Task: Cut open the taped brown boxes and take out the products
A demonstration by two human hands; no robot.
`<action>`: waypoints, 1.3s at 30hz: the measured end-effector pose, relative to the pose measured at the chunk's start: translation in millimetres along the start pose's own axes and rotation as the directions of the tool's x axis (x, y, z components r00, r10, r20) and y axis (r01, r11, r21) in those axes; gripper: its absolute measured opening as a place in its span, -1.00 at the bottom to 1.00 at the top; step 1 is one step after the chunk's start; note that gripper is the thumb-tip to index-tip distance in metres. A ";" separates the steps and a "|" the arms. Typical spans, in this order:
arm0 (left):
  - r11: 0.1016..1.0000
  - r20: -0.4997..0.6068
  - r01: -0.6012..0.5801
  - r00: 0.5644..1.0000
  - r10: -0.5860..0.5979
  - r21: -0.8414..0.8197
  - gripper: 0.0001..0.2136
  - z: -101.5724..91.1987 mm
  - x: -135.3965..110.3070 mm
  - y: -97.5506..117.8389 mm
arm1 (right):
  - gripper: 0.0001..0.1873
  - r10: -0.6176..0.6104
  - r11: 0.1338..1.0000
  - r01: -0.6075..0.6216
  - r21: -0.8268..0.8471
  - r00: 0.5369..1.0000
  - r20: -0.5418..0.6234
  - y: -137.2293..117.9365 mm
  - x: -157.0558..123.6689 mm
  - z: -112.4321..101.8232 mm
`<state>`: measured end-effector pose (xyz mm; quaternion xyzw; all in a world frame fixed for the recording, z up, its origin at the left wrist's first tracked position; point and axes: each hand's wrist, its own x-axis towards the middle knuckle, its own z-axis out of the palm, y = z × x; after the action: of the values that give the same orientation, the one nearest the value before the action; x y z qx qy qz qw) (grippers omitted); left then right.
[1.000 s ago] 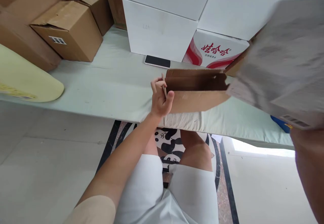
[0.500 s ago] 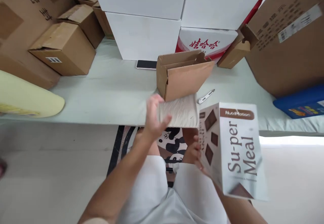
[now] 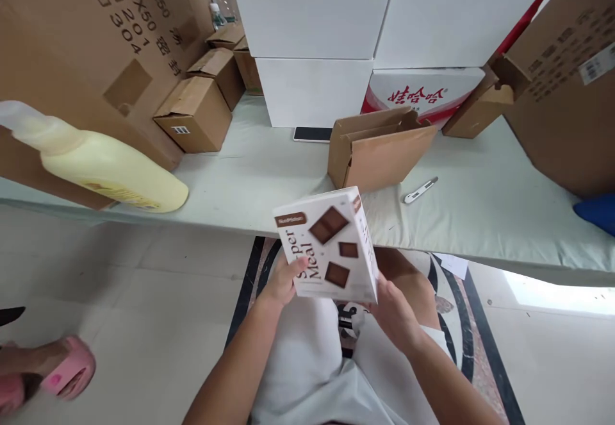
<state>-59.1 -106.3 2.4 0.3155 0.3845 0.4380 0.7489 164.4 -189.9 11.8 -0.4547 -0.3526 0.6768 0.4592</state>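
A white "Su-per Meal" box (image 3: 319, 239) with brown squares printed on it is held tilted over my lap, in front of the table edge. My left hand (image 3: 284, 279) grips its lower left side, thumb across the front. At the lower right edge, my right hand (image 3: 391, 306) holds the box too, its fingers partly hidden behind it. Beyond the box, an opened brown cardboard box (image 3: 389, 162) stands on the table. A white utility knife (image 3: 421, 190) lies to the right of that carton.
A yellow pump bottle (image 3: 115, 168) leans over the table's left front. Small cartons (image 3: 195, 114) stand behind it. A phone (image 3: 312, 134) lies before stacked white boxes (image 3: 312, 91). Large cardboard (image 3: 567, 104) rises at right. Another person's pink shoe (image 3: 72, 370) shows on the floor at left.
The white box has moved left from my right side to in front of me and turned. My left hand, free before, has taken hold of it. The camera view has swung left.
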 end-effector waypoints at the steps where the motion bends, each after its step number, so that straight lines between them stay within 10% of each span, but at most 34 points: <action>1: 0.997 -0.030 -0.019 0.999 0.021 0.080 -0.37 -0.9 3.9 9.9 | -0.11 0.002 1.000 -0.002 -0.020 1.000 0.019 -1.9 2.4 3.1; 5: 0.940 -0.022 -0.056 0.997 0.068 0.336 -0.31 -8.4 2.5 36.3 | 0.04 -0.082 0.973 0.079 -0.217 0.997 -0.003 -12.9 24.2 23.3; 12: 0.833 0.086 -0.233 0.972 0.220 0.503 -0.26 -16.1 -2.7 105.4 | -0.26 -0.365 0.833 0.335 -0.440 0.931 0.016 -72.5 82.0 66.3; 18: 0.855 0.003 -0.296 0.945 0.326 0.425 -0.55 34.5 130.3 238.1 | -0.37 -0.280 0.952 0.224 -0.208 0.912 -0.299 -210.8 200.0 103.4; 22: 0.869 -0.098 -0.175 0.964 0.246 0.462 -0.65 52.1 206.6 280.0 | -0.46 -0.144 0.981 0.076 -0.179 0.900 -0.411 -267.0 249.7 114.9; 29: 0.750 0.073 -0.417 0.892 0.446 0.514 -0.35 45.9 172.7 222.0 | -0.40 -0.395 0.918 0.338 -0.209 0.838 -0.377 -253.4 195.7 55.6; 34: 0.482 0.017 -0.307 0.856 0.516 0.820 -0.48 -7.1 125.0 127.1 | -0.33 -0.592 0.806 0.452 -0.383 0.630 -0.503 -234.7 85.2 -86.4; 39: 0.064 0.187 -0.238 0.879 0.439 0.969 -0.57 -29.7 128.6 52.2 | -0.32 -0.428 0.903 0.135 -0.409 0.375 -0.822 -199.4 47.9 -218.7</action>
<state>-64.7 35.0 -8.9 0.7660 0.5454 0.2697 0.2077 421.9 -66.0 102.4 -0.7342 -0.2156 0.1838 0.6170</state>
